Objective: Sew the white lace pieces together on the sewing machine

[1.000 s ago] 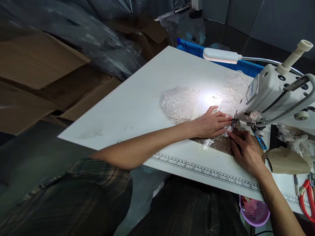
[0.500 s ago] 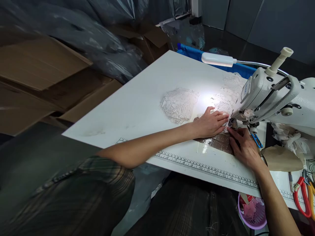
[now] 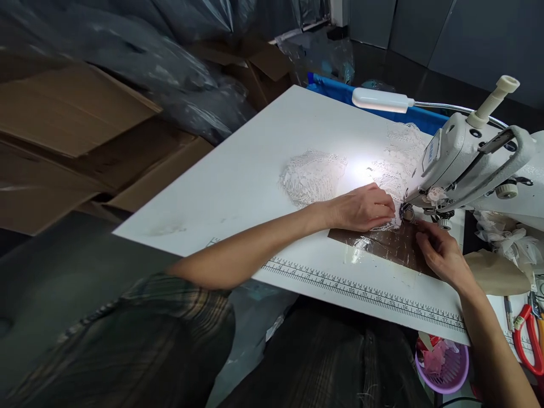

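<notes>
White lace fabric [image 3: 399, 161] runs from the back of the table to the needle area of a white sewing machine [image 3: 450, 158]. My left hand [image 3: 368, 208] has its fingers curled on the near edge of this lace, left of the presser foot. To the right of the foot is my right hand [image 3: 442, 249], thumb and forefinger close together near the needle plate; anything between them is too small to make out. A separate lace pile [image 3: 314, 174] lies left on the white table [image 3: 238, 187]. Below my left hand shows a brown shiny plate [image 3: 382, 246].
A lamp [image 3: 380, 100] shines over the table. Red-handled cutters [image 3: 527, 334] and a tan piece [image 3: 495, 272] lie at the right. A purple basket [image 3: 457, 377] with scraps hangs below the front edge. Cardboard boxes [image 3: 76, 107] stand at the left.
My left hand has gone from lying flat with spread fingers to curled fingers on the lace. My right hand has shifted right, away from the left. The view has moved slightly.
</notes>
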{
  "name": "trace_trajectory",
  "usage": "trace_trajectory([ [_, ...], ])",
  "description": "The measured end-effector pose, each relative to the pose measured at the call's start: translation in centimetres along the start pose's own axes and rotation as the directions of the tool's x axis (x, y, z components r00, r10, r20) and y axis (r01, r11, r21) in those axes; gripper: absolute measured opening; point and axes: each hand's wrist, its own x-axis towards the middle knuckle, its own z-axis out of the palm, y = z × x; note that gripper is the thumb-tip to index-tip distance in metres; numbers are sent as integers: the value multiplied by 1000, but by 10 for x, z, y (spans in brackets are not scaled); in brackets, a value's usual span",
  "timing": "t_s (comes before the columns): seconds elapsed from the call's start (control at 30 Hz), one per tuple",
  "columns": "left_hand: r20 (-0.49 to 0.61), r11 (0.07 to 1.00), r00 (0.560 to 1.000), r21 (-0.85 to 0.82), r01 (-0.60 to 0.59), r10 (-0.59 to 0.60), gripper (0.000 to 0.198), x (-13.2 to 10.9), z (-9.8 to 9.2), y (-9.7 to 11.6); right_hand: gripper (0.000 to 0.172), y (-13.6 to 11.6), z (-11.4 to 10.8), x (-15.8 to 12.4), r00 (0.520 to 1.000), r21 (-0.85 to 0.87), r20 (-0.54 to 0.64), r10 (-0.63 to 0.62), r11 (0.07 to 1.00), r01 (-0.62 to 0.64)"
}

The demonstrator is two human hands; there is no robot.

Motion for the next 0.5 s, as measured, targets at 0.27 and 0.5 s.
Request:
trace_trajectory([
  [0.27, -108, 996, 994, -81, -39, 30, 24, 0, 18, -4, 26, -13, 2, 8, 993, -115, 23, -117, 986, 118],
  [0.5, -174, 999, 984, -14, -51, 48, 25, 2, 18, -1, 34, -7, 14, -3, 974, -161, 24, -223, 961, 224],
])
